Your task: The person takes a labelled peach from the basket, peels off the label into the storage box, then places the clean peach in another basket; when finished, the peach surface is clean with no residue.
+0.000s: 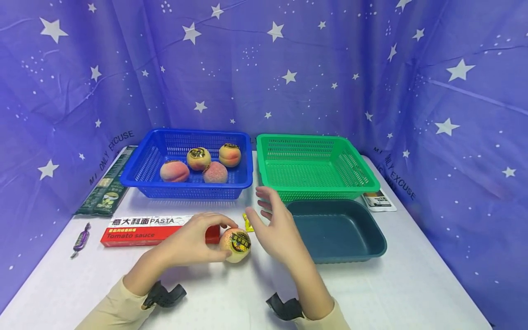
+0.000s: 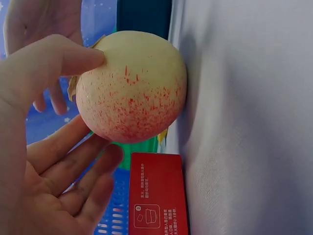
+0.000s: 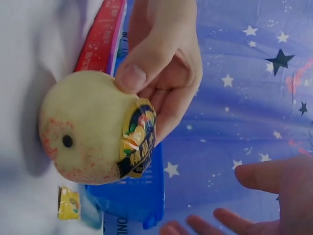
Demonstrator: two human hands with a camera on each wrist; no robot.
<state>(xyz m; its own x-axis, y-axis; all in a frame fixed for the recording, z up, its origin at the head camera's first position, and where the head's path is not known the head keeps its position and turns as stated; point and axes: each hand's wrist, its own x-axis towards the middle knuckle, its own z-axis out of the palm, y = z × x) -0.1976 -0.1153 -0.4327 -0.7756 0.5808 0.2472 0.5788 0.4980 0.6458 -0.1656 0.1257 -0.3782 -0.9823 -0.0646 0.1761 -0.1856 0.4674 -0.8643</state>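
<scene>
A pale yellow and pink peach (image 1: 235, 245) with a black and gold sticker sits on the white table in front of me. My left hand (image 1: 197, 240) holds it from the left side, thumb at the near side and fingers curved round the far side. In the left wrist view the thumb presses on the peach (image 2: 132, 88), with the fingertips against its lower edge. My right hand (image 1: 275, 227) hovers to the right of the peach, apart from it, fingers spread and holding nothing. Between the hands lies a small yellow packet (image 1: 248, 223).
A blue basket (image 1: 185, 185) with several peaches stands at the back left, beside a green basket (image 1: 317, 189). A dark teal tray (image 1: 336, 229) is right of my right hand. A red pasta box (image 1: 136, 234), purple candy (image 1: 81, 238) and green packet (image 1: 105, 195) lie left.
</scene>
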